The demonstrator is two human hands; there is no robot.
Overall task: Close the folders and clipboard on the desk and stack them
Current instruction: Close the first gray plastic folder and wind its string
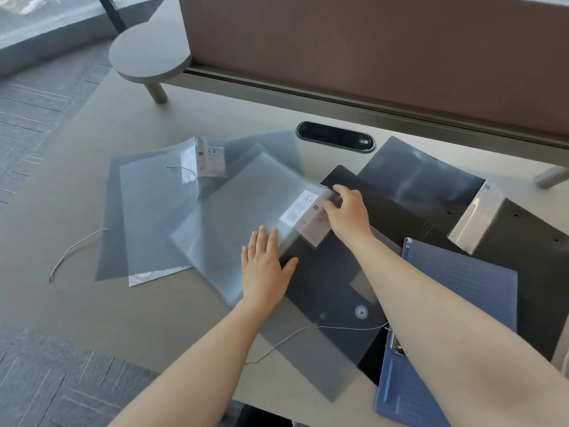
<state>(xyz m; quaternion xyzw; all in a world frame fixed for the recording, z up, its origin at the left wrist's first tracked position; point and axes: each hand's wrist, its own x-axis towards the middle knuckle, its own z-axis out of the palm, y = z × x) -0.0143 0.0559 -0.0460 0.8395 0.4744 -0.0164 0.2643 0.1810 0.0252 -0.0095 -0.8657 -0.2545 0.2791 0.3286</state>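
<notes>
A translucent grey folder with an "A4" label (246, 204) lies mid-desk. My left hand (264, 269) rests flat on its near edge, fingers spread. My right hand (348, 211) pinches its labelled right edge. To the left lies another clear folder marked "20" (154, 211), open, with a string. A dark string-tie envelope (332, 291) lies under my right arm. A blue clipboard (455, 282) sits open at the right, its metal clip at the near side. A black folder (523, 241) lies open at the far right.
The beige desk (61, 186) ends at the near and left sides. A black cable port (335, 137) sits at the back. A round grey shelf (151, 57) stands at the back left before a brown partition (369, 41). A loose string (70, 251) trails left.
</notes>
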